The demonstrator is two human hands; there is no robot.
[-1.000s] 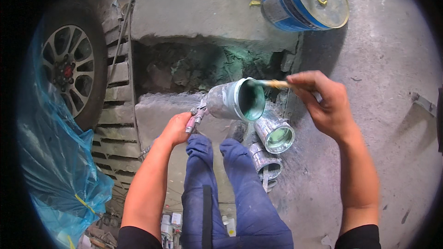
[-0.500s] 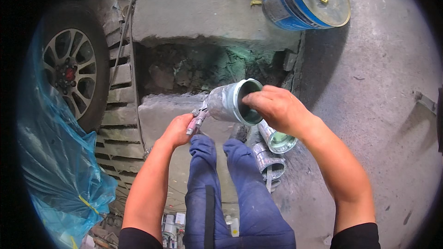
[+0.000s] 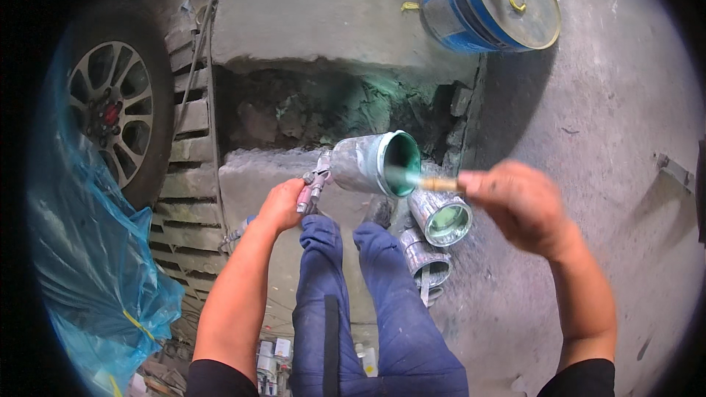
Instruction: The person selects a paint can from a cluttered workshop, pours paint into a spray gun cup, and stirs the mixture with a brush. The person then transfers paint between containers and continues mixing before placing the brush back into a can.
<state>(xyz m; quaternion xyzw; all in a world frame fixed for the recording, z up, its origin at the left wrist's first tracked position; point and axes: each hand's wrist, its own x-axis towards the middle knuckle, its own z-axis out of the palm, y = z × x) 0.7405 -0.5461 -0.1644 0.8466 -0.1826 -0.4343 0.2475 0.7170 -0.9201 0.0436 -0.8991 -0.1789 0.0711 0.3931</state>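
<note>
My left hand (image 3: 282, 204) is closed around the handle of a paint-stained spray gun (image 3: 318, 179). The gun's metal cup (image 3: 359, 165) lies tilted on its side, its open mouth turned right and green inside. My right hand (image 3: 523, 204), blurred by motion, grips a paintbrush (image 3: 440, 184) by its tan handle. The brush's pale, smeared end is at the cup's mouth. Just below the cup stand two more metal cups: one with pale green liquid (image 3: 448, 222) and another with a flat stick in it (image 3: 435, 270).
A broken-edged pit (image 3: 294, 106) opens in the concrete ahead. At left are a car wheel (image 3: 110, 114), blue plastic sheeting (image 3: 103, 272) and a slatted floor grate (image 3: 193, 184). A large blue drum (image 3: 478, 11) stands far right. Small containers (image 3: 272, 360) sit near my legs.
My right hand has drawn back to the right, out of the cup's mouth, bringing the paintbrush into sight. My left hand and the spray gun have hardly moved.
</note>
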